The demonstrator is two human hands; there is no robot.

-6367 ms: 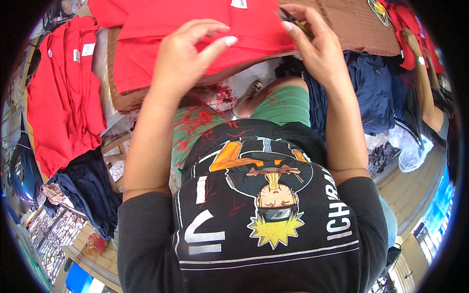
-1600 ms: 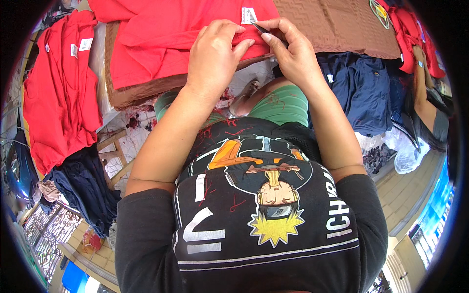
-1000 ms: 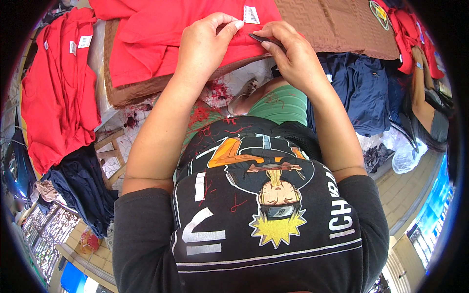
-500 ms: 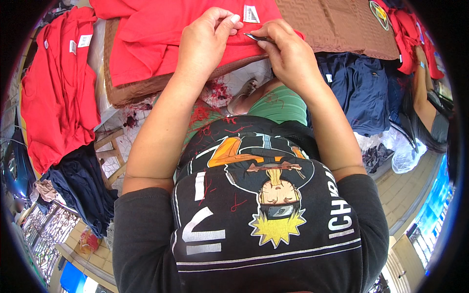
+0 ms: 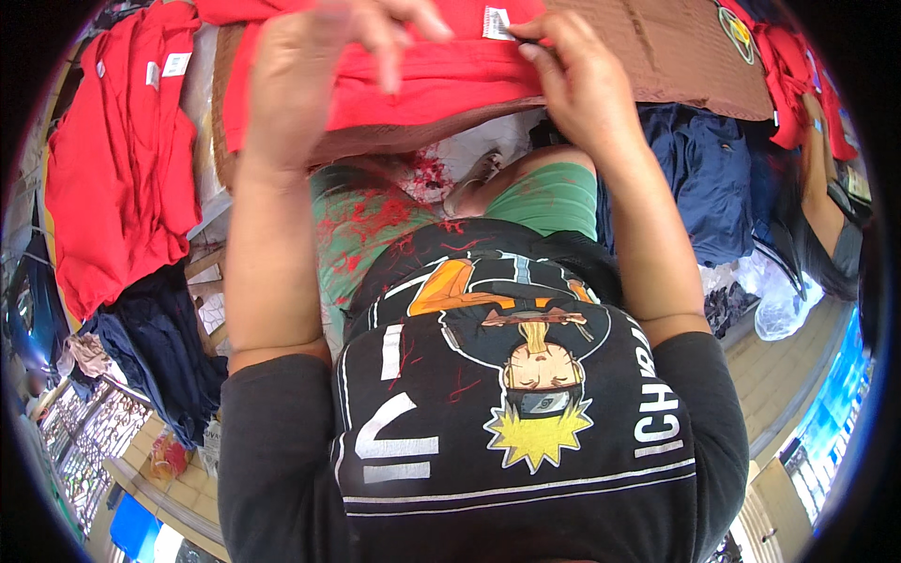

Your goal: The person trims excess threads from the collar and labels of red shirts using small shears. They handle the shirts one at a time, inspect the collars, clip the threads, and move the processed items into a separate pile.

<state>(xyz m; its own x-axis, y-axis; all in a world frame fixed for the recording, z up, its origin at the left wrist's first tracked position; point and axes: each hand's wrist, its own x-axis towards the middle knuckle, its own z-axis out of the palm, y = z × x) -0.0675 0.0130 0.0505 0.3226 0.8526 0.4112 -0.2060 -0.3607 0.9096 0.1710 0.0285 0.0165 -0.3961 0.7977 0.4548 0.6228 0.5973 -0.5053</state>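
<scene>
A red garment (image 5: 441, 84) lies spread over the brown patterned cloth in front of me, with a white printed label (image 5: 496, 22) near its top. My left hand (image 5: 328, 56) is above the garment's left part, smeared by motion. Its fingers are apart and nothing shows between them. Close to the label, my right hand (image 5: 577, 75) has thumb and fingers pinched on a small dark pointed tool (image 5: 522, 38). Most of that tool is hidden by the fingers. Loose red threads (image 5: 375, 218) are scattered on my green shorts.
Another red garment (image 5: 117, 169) hangs at the left, above dark navy cloth (image 5: 155, 357). The brown cloth (image 5: 648, 56) extends to the right. Navy garments (image 5: 690, 178) are piled beside my right arm. Another person's arm (image 5: 813, 159) reaches toward red cloth (image 5: 779, 84) at far right.
My left hand has moved left, away from the right hand, and its pinched fingers have spread. The right hand has shifted slightly right and up, nearer the label. The garment's folds lie flatter.
</scene>
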